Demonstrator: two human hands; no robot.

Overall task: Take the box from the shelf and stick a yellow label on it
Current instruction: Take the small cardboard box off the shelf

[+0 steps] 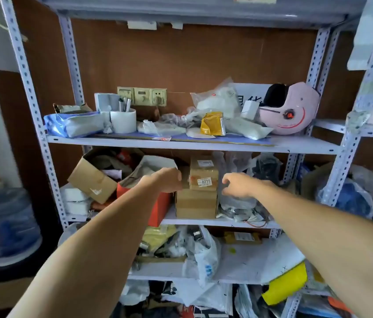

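A small brown cardboard box (203,174) with a white label reading 0275 sits on top of a larger cardboard box (195,204) on the middle shelf (203,222). My left hand (169,180) is at the small box's left side, its fingers curled against or just behind that edge. My right hand (238,185) hovers just right of the box with fingers spread and curved, a small gap between them and the cardboard. No yellow label is recognisable among the clutter.
An orange shoebox (160,206) and a tipped open carton (93,177) crowd the left of the shelf. Plastic bags (238,200) lie to the right. On the upper shelf stand a white cup (123,121), a yellow packet (211,123) and a pink helmet (291,109). A water jug (6,223) sits on the floor at left.
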